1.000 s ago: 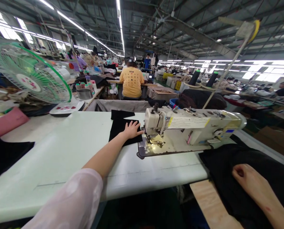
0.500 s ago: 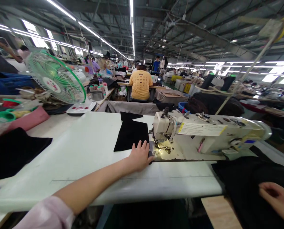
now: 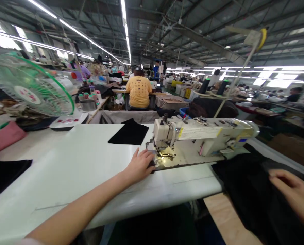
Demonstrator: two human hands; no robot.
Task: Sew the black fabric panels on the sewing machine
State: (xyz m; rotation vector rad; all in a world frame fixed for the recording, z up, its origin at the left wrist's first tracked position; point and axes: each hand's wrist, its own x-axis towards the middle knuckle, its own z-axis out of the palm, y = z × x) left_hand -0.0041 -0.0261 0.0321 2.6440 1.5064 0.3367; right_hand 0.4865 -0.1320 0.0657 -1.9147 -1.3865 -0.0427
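Observation:
My left hand [image 3: 139, 165] lies flat with its fingers apart at the left end of the sewing machine's [image 3: 192, 136] bed, close to the lit needle area. Beyond its fingertips, a black fabric piece [image 3: 129, 133] rests on the pale table, apart from the hand. Low on the right, my right hand [image 3: 292, 190] has thumb and fingers closed on the upper layer of a black fabric pile [image 3: 249, 190]. The pile hangs past the table's front edge. Its fingertips are partly hidden.
A green-rimmed fan [image 3: 34, 88] stands on the left, with black fabric [image 3: 6, 175] below it. A metal pot [image 3: 88, 104] sits farther back. A wooden board [image 3: 225, 216] juts out under the table edge. A person in a yellow shirt [image 3: 139, 90] sits ahead.
The black fabric piece has slid away from my left hand toward the back, and its two parts now overlap. My right hand has drawn up the pile's top layer. The view has turned right.

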